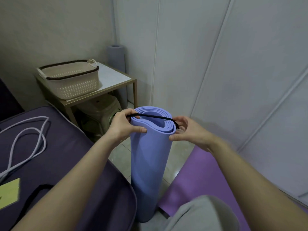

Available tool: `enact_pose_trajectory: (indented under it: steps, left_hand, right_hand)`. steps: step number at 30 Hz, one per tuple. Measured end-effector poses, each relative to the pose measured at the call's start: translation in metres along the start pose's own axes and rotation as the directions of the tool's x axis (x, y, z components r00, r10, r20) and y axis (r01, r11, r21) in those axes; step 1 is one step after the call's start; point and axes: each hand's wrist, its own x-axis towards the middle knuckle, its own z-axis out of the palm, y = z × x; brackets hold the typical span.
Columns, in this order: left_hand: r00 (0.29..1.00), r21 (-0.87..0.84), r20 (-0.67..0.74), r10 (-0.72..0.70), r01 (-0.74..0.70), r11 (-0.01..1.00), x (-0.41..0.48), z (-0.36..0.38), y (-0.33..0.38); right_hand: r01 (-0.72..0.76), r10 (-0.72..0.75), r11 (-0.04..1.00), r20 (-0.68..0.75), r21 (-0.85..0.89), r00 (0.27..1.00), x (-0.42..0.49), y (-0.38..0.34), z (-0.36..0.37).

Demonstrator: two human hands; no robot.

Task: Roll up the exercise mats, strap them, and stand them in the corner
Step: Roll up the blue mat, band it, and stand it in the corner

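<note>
Grey cloth over a knee [200,214] fills the bottom edge, just beside the foot of the rolled blue mat [150,155]. That roll stands upright on a narrow strip of tiled floor [120,152], hemmed in on the left by the rounded edge of a dark purple bed [75,147] and on the right by a purple mat [196,172] lying flat, whose near corner touches or nearly touches the roll's base. Pale wall panels [250,80] close off the right side. Further back a small surface [113,75] carrying a cream basket [73,80] stands against the bed's end, with a stool [98,110] tucked beneath. The gap between it and the wall leads to the corner, where a grey rolled mat [116,59] stands upright.

The blue roll is loosely wound; its layers show as a spiral at the open top, and the outer flap sits slightly proud. A black strap [153,116] stretches taut across that top. The left hand [123,125] pinches one end at the left rim, thumb pressed on the roll's outside; the right hand [186,130] holds the other end at the right rim, thumb likewise against the mat.

A pale cord [30,140] and a yellow paper [9,192] lie on the bed.
</note>
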Motion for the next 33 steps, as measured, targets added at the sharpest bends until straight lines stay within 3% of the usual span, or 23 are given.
enact_pose_trajectory:
  steps: [4, 9, 15, 19, 24, 29, 33]
  left_hand:
    - [0.994, 0.012, -0.113, 0.01, -0.008, 1.0, -0.001, 0.011, 0.001]
    - [0.961, 0.114, -0.267, 0.067, -0.037, 0.993, -0.006, 0.024, 0.001]
    - [0.965, 0.19, -0.231, 0.125, -0.081, 0.978, -0.011, 0.029, -0.007]
    - [0.987, 0.265, -0.113, 0.113, -0.08, 0.961, -0.013, 0.025, -0.001]
    - [0.991, 0.262, 0.106, 0.081, -0.107, 0.959, -0.014, 0.027, 0.001]
    - [0.991, 0.281, -0.074, 0.114, -0.09, 0.956, -0.019, 0.037, -0.002]
    - [0.982, 0.231, -0.128, 0.139, -0.107, 0.967, -0.021, 0.043, -0.007]
  right_hand:
    - [0.077, -0.094, 0.991, -0.172, -0.107, 0.98, 0.0, -0.001, 0.006]
    - [0.19, -0.235, 0.97, -0.385, -0.152, 0.892, 0.012, 0.012, 0.019]
    - [0.247, -0.318, 0.947, -0.495, -0.204, 0.809, 0.011, 0.016, 0.03]
    - [0.238, -0.326, 0.942, -0.48, -0.235, 0.814, 0.006, 0.018, 0.027]
    - [0.235, -0.378, 0.895, -0.364, -0.38, 0.851, 0.0, 0.021, 0.026]
    - [0.25, -0.354, 0.912, -0.316, -0.324, 0.88, -0.002, 0.022, 0.03]
    - [0.277, -0.409, 0.886, -0.346, -0.371, 0.844, -0.002, 0.028, 0.032]
